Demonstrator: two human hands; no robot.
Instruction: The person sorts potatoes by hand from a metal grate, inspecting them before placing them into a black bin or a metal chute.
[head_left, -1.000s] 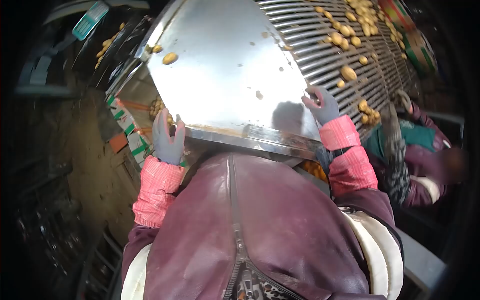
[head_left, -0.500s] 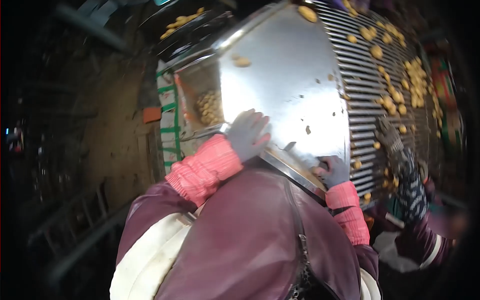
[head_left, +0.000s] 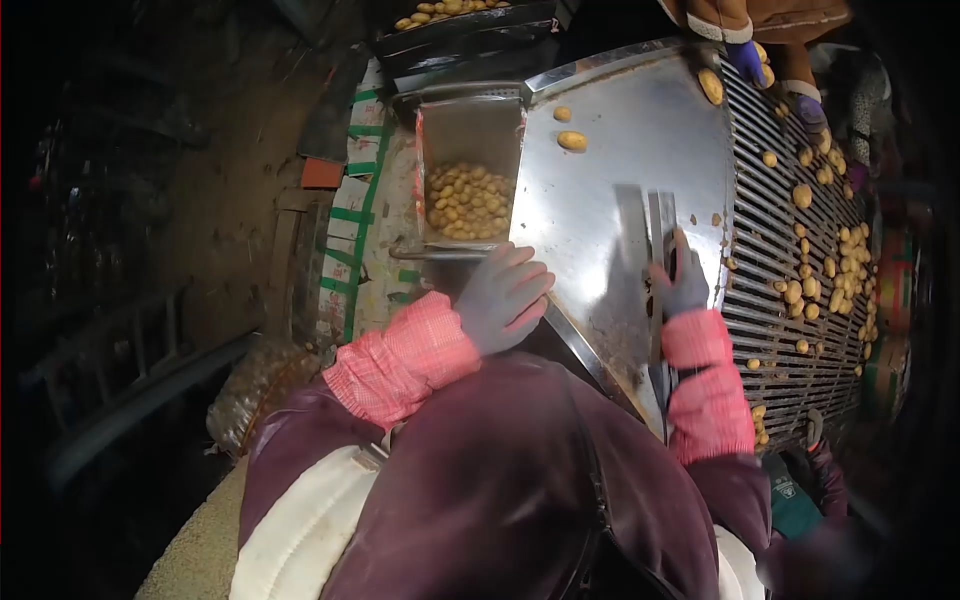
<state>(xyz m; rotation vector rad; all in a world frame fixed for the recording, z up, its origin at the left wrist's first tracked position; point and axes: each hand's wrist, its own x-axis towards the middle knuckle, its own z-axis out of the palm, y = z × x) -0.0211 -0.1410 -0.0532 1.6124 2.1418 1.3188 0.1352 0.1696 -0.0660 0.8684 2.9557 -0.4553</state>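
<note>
My left hand [head_left: 505, 295], in a grey glove with a pink cuff, hangs open with fingers spread over the near corner of the steel chute plate [head_left: 610, 170]. My right hand [head_left: 683, 285], gloved the same, is curled around a narrow metal strip [head_left: 655, 225] that stands along the plate. Loose potatoes [head_left: 572, 140] lie on the plate farther up. Right of it, a barred roller bed [head_left: 790, 345] carries several potatoes. A steel hopper [head_left: 465, 200] just beyond my left hand holds small potatoes.
Another person's blue-gloved hands [head_left: 745, 60] work at the far end of the rollers. A co-worker's gloved hand [head_left: 800, 490] is at lower right. A mesh sack of potatoes [head_left: 255, 385] lies on the floor at left. A dark crate of potatoes [head_left: 450, 12] stands at the top.
My view has swung left and the hopper now shows fully. My left hand lifted off the plate's edge. My right hand moved up the plate and closed around the strip.
</note>
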